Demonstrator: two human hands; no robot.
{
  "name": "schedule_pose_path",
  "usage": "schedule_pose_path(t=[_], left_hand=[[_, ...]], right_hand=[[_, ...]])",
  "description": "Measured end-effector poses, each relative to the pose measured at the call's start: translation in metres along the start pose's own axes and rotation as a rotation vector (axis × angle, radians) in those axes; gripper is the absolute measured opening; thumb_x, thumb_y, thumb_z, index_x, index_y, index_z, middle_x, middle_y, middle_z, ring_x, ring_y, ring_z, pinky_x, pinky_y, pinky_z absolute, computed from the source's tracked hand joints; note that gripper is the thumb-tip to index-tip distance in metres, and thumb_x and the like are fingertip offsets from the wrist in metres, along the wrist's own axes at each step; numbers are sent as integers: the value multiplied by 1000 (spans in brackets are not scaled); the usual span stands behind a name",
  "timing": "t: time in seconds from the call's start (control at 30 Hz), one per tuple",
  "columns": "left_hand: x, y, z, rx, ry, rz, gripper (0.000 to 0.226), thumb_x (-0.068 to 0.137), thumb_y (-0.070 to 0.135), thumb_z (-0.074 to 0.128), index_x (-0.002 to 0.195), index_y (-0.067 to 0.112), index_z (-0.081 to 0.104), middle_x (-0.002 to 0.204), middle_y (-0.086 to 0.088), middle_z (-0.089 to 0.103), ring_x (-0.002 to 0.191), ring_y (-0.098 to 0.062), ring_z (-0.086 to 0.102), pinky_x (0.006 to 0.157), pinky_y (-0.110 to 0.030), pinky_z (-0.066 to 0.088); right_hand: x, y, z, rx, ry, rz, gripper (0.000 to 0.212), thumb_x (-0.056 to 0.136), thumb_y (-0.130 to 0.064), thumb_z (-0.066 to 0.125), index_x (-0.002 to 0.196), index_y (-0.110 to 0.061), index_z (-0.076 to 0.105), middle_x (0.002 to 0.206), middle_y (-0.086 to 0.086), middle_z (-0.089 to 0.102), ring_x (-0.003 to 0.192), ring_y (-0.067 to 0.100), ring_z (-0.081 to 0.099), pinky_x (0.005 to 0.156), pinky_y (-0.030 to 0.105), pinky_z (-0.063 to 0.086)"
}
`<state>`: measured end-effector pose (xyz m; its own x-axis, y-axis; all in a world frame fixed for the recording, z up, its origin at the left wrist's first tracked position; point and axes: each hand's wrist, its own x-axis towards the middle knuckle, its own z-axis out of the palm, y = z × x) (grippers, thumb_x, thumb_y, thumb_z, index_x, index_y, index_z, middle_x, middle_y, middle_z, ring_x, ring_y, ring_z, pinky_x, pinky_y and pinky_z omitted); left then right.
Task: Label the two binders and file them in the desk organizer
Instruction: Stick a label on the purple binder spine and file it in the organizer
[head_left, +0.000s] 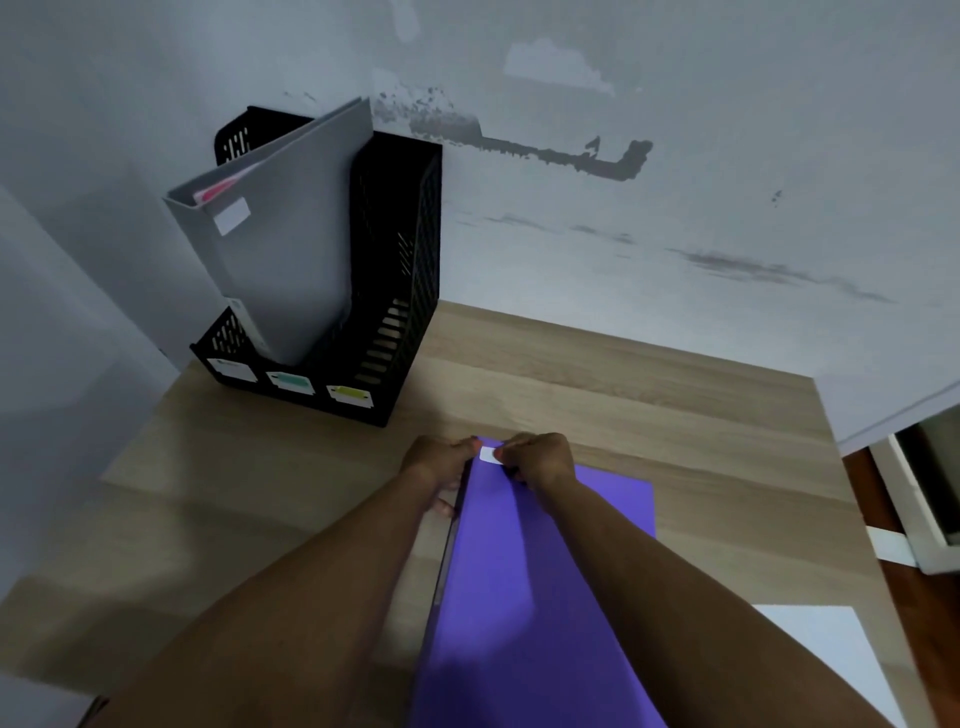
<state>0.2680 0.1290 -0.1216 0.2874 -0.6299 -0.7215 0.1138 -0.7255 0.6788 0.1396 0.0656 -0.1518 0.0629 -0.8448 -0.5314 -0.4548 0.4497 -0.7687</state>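
A purple binder (524, 571) lies on the wooden desk (260, 493), running from the near edge towards the middle. A small white label (489, 455) sits at its far left corner. My left hand (441, 467) grips that corner at the spine edge. My right hand (540, 460) presses its fingers on the label. A grey binder (291, 244) with a white label (232, 217) stands tilted in the black mesh desk organizer (400, 270) at the desk's far left corner.
The organizer's front carries three small tags: white, teal and yellow. A white sheet (826, 660) lies at the desk's near right. A stained wall stands behind the desk. White furniture and brown floor show at the right edge.
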Motion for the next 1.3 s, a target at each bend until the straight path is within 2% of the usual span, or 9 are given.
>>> schedule_pose_path(t=[0.2,0.4,0.6,0.8,0.87,0.97,1.1,1.2,1.3], left_hand=[[2,-2,-2,35,-27,3,36,82,31,72,112,11,69,105,-12,73,94,-28,70,58,-39,56],[2,0,-2,64,-13,15,33,83,28,72,112,11,68,107,-14,72,96,-30,69,60,-44,59],[2,1,-1,78,-18,22,30,85,26,71,111,13,68,102,-11,71,85,-25,68,54,-38,57],[7,1,-1,95,-16,11,29,82,28,71,108,15,70,104,-12,73,92,-30,71,61,-48,60],[7,2,-1,96,-19,9,27,82,28,70,106,17,71,105,-12,73,94,-31,71,63,-50,60],[7,3,0,92,-24,10,22,83,27,70,103,18,70,107,-12,72,97,-31,70,62,-49,59],[6,2,0,88,-32,14,25,85,26,68,108,17,69,107,-11,72,95,-31,70,57,-45,59],[4,3,1,79,-47,15,23,87,24,67,109,17,68,106,-13,72,94,-31,69,59,-45,58],[6,3,1,86,-53,16,22,87,25,67,108,18,67,104,-12,71,92,-29,69,59,-44,58]], right_hand=[[-1,-4,0,-49,10,3,16,64,-13,81,53,-16,69,61,10,67,59,23,58,66,32,48],[-5,-6,0,-72,22,5,19,64,-12,79,49,-15,68,52,5,64,51,20,56,62,30,46],[-6,-9,0,-107,28,4,16,63,-14,78,50,-16,68,63,11,68,61,25,61,67,36,52],[-9,-8,2,-138,20,-19,17,65,-15,76,51,-18,68,62,9,69,63,24,63,68,36,54],[-11,-9,3,-155,22,-30,17,67,-16,76,53,-19,66,67,9,70,66,24,64,67,32,51],[-13,-12,0,-171,54,-26,23,66,-18,78,65,-21,55,78,10,71,73,27,67,70,36,54],[-16,-22,-8,-231,-39,10,18,73,-18,76,73,-15,58,59,6,60,46,19,51,45,22,40],[-15,-28,-13,-254,-96,74,19,87,-16,62,69,-11,61,60,8,56,41,18,45,41,15,33],[-12,-24,-13,-283,-93,37,26,83,-25,68,62,-11,63,56,6,58,40,16,47,40,15,34]])
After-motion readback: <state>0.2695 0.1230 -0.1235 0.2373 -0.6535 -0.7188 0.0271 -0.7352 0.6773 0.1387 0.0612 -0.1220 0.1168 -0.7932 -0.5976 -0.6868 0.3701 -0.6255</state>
